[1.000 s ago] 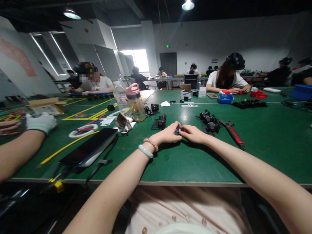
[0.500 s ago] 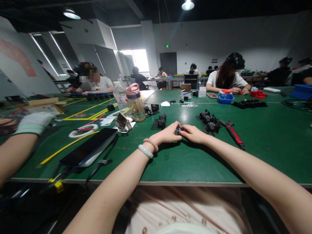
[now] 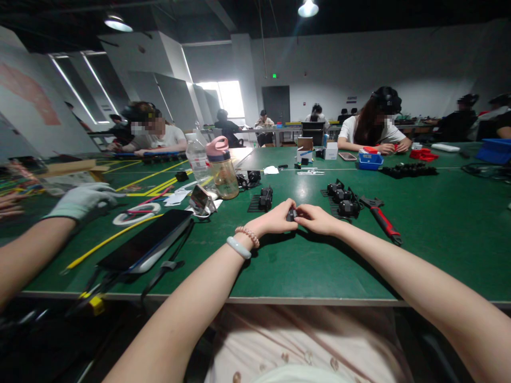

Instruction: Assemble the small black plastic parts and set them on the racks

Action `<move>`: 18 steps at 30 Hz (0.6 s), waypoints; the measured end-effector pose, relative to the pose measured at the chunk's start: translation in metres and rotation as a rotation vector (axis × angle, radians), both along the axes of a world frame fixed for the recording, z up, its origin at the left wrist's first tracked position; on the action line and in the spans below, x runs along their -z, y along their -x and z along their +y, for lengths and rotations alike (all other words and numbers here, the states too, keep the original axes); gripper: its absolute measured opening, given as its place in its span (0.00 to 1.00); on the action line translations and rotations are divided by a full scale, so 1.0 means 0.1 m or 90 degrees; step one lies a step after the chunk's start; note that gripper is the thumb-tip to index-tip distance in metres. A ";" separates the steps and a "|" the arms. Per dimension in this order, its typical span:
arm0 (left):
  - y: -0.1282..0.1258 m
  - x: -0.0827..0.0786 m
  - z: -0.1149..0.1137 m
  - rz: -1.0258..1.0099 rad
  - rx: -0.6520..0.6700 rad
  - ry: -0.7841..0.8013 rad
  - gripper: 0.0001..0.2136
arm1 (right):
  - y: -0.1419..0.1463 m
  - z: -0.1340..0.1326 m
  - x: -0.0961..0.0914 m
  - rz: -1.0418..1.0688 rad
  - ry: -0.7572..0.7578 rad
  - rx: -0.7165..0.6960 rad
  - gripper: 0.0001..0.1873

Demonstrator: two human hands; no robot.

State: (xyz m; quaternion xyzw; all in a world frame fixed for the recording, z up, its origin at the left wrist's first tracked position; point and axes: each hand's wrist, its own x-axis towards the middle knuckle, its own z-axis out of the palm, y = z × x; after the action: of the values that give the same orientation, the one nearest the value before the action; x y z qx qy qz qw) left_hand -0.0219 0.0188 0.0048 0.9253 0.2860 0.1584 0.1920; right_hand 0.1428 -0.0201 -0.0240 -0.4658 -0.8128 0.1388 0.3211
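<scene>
While the left hand [image 3: 277, 218] clasps a black part [image 3: 290, 215], right hand [image 3: 318, 219] touching it, right grip unclear

The left hand [image 3: 279, 217] and right hand [image 3: 317, 219] fill the near end of a lane of desk [image 3: 297, 187] running on, bare, between the black assembly [image 3: 265, 198] and black cluster [image 3: 344, 201]; a wrench [image 3: 382, 219] flanks that cluster, open room farther right; a flat black device [image 3: 147, 238] and pink-lidded bottle [image 3: 224, 173] obstruct leftward
</scene>
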 end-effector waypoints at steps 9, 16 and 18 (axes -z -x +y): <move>-0.01 -0.01 -0.02 -0.003 -0.014 0.014 0.19 | 0.00 0.00 0.00 0.001 0.003 0.005 0.10; 0.00 0.01 0.01 -0.003 0.004 0.002 0.19 | 0.02 -0.01 -0.01 -0.003 0.003 0.007 0.11; 0.00 0.01 0.01 -0.003 0.001 0.003 0.19 | 0.02 -0.01 -0.02 -0.001 0.007 0.008 0.11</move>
State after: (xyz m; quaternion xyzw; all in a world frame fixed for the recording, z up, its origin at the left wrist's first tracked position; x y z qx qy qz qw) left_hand -0.0217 0.0201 0.0035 0.9247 0.2854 0.1594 0.1951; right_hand 0.1407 -0.0211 -0.0221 -0.4726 -0.8095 0.1410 0.3186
